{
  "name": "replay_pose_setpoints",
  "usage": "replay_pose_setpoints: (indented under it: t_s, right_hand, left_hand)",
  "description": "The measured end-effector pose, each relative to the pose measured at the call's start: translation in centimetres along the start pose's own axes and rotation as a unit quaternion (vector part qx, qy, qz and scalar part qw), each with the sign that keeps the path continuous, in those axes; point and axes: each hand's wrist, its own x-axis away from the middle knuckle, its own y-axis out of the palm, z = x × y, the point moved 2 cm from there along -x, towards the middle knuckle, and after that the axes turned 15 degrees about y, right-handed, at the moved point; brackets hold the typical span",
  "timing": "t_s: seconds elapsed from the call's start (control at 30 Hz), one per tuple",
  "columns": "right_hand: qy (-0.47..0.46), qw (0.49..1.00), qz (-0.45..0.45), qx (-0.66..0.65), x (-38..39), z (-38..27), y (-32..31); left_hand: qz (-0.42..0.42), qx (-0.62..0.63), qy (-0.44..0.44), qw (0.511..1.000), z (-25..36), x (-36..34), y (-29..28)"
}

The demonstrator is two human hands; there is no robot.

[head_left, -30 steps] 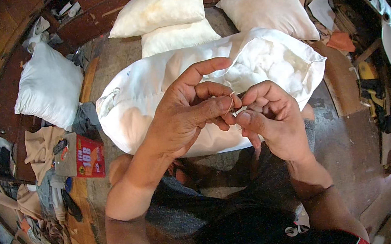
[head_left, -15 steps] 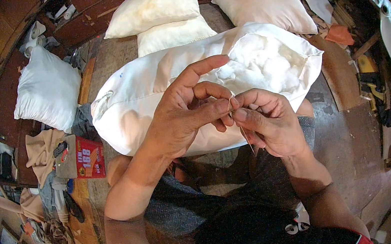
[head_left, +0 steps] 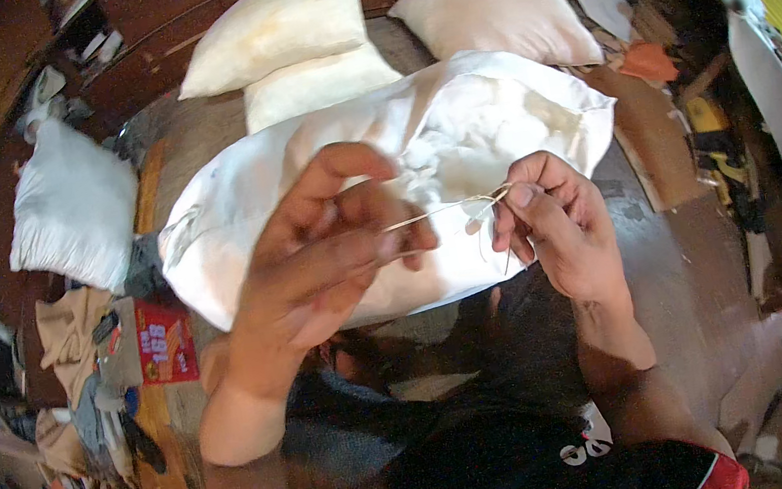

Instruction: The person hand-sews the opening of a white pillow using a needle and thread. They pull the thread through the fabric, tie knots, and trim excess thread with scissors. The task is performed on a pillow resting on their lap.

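Observation:
My left hand [head_left: 327, 254] pinches a pale thread [head_left: 437, 213] between thumb and fingers, its index finger raised and bent. The thread stretches across to my right hand [head_left: 566, 233], whose thumb and fingers are closed on a thin needle [head_left: 508, 262]. Only the needle's ends show beside the fingers, and a loop of thread hangs near them. Behind and below both hands lies a long white cushion [head_left: 231, 187] across my lap. One end of its cover gapes, and fluffy white stuffing [head_left: 484, 124] shows inside.
Two cream pillows [head_left: 278, 29] are stacked beyond the cushion, with a pinkish pillow [head_left: 503, 10] to their right and a white pillow [head_left: 73, 211] at the left. A red and grey tin [head_left: 163, 344] stands among cloth scraps. Clutter lines the right side.
My hands were together at the needle and have moved apart, drawing the thread out between them. The whole scene has shifted slightly left in view.

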Motion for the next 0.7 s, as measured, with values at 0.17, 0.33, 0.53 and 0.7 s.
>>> replay_pose_setpoints:
  t_s: [0.17, 0.33, 0.53, 0.7]
  right_hand:
    - [-0.022, 0.986, 0.150, 0.068, 0.6, -1.0, -4.2]
    - [-0.097, 0.946, 0.269, 0.154, 1.0, -1.5, -11.0]
    - [-0.199, 0.883, 0.350, 0.241, 1.3, -2.0, -20.3]
    - [-0.198, 0.847, 0.402, 0.286, 2.7, -2.0, -26.9]
  left_hand:
    - [0.028, 0.037, 0.020, 0.999, 2.5, 0.5, 0.0]
    - [-0.061, 0.061, 0.089, 0.992, 5.9, 0.9, -1.0]
    - [-0.044, 0.007, 0.180, 0.983, 10.0, 2.6, -3.1]
    - [-0.038, 0.007, 0.202, 0.979, 12.3, 3.0, -5.8]
